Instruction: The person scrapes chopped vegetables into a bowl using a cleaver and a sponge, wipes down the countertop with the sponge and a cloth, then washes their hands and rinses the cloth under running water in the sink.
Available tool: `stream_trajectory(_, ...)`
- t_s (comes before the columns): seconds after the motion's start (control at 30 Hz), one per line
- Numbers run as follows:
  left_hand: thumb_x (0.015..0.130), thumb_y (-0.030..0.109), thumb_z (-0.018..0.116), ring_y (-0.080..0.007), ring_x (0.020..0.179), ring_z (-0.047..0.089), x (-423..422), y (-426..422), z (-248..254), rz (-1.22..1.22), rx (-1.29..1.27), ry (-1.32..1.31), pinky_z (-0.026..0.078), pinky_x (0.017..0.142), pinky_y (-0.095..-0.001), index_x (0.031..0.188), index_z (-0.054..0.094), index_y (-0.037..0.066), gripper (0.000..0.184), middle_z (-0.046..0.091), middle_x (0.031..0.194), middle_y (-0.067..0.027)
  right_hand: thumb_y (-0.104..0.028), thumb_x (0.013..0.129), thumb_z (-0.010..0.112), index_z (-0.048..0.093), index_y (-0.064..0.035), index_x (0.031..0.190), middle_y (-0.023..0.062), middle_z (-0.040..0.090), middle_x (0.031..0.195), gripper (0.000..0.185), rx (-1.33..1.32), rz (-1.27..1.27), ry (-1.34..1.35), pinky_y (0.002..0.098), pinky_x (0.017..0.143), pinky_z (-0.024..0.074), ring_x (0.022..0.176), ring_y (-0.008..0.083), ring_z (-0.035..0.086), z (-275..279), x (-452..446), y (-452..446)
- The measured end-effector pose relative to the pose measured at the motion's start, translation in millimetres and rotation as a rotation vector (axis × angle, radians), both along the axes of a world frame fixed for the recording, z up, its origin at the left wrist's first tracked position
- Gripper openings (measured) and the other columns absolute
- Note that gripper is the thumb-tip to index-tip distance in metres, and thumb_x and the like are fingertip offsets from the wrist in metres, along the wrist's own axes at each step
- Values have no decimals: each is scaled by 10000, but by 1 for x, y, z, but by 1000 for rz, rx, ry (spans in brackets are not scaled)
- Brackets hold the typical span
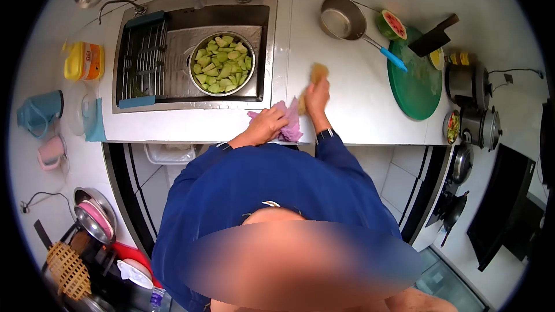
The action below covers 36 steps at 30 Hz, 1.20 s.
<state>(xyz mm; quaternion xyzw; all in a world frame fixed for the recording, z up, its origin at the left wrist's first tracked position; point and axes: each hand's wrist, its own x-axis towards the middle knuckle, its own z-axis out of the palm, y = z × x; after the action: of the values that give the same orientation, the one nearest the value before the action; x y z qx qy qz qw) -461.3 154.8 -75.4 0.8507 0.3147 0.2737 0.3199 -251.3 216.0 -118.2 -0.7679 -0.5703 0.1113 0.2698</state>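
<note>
Blue top (272, 185): right up close, the wearer leaning in at the counter (358, 104), both sleeves reaching forward.
Left hand (269, 125): fingers curled onto the pink cloth, looks like a loose grip.
Pink cloth (293, 127): bunched up by the counter's front edge, just off the near right corner of the sink (191, 106).
Right hand (317, 97): closed around the tan cloth, a bit blurry.
Tan cloth (318, 71): pokes out past the fingers and beside them, on the counter right of the pink one. Could be a scrubber tbh, can't tell.
Sink: steel, with a rack (151, 52) at its left end and a bowl (191, 75) of green chunks (222, 63) toward the right.
Pan (342, 18): far side of the counter, blue handle tip touching the board (413, 89).
Board: green and round, with a cleaver (429, 41) across its far part and cut watermelon (393, 25) at its edge.
</note>
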Motion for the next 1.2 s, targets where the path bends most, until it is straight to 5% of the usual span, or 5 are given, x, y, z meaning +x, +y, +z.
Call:
stream_trajectory(0.23, 586, -7, 651, -306, 1049, 492, -60, -13, 17, 51, -91, -59, 416, 867, -388, 1009, 570, 71, 438, 533, 1098, -107, -107, 810, 499, 449, 52, 1241, 262, 547, 1114, 462, 160, 179, 80, 432, 913, 428, 1036, 412, 533, -7, -13, 74)
stream_trajectory(0.47, 581, 0, 675, -285, 1062, 495, -109, -26, -3, 186, -59, 11, 412, 849, -390, 1004, 594, 97, 441, 551, 1073, -83, -95, 819, 483, 494, 14, 1186, 242, 553, 972, 383, -74, -237, -105, 466, 801, 448, 910, 413, 545, 6, 10, 84)
stream_trajectory(0.77, 615, 26, 663, -242, 1091, 476, -119, -14, -19, 16, -94, 92, 384, 816, -371, 1006, 602, 107, 404, 562, 1060, -50, -80, 840, 526, 561, -85, 1188, 174, 540, 906, 350, -18, 474, 105, 385, 741, 459, 840, 329, 548, 8, -62, 72)
stream_trajectory(1.03, 586, -10, 633, -291, 1013, 534, -169, -24, -11, 213, -200, -164, 431, 865, -385, 964, 622, 75, 388, 598, 1044, -77, -100, 842, 510, 490, -19, 1272, 166, 529, 955, 438, -96, -244, -104, 396, 798, 450, 876, 315, 541, -2, 10, -65)
stream_trajectory(1.2, 590, -8, 625, -314, 976, 542, -202, -21, 0, 321, -168, -135, 451, 853, -393, 942, 622, 51, 357, 598, 1019, -116, -108, 833, 510, 471, -73, 1288, 171, 520, 946, 457, -85, -261, -133, 422, 768, 455, 867, 350, 544, -14, -61, -24)
